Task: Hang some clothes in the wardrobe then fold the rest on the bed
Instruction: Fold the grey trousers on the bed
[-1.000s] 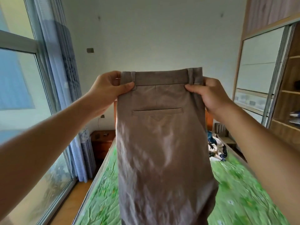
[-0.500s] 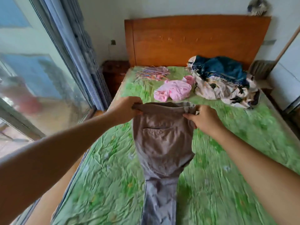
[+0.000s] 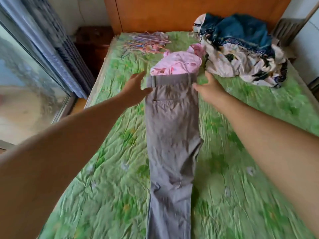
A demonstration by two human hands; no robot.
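The grey trousers (image 3: 172,126) lie flat and lengthwise down the middle of the bed (image 3: 250,178), back pocket up. The waistband is at the far end and the legs run out past the near edge of view. The top edge of the waistband meets the near edge of a crumpled pink garment (image 3: 179,64).

The left hand (image 3: 136,88) sits just off the waistband's left corner and the right hand (image 3: 208,88) just off the right corner. Both have fingers straightened and spread, gripping nothing. Each thumb points in at the cloth's edge, though the blur hides whether they touch it.

Wrinkled green sheet lies bare on both sides of the trousers. A heap of dark blue and cream clothes (image 3: 241,54) fills the far right corner, near the wooden headboard (image 3: 189,12). A tangle of thin coloured sticks (image 3: 146,42) lies far left. The bed's left edge runs close beside the curtain (image 3: 57,49) and the glass door (image 3: 25,87), with a narrow strip of floor between.
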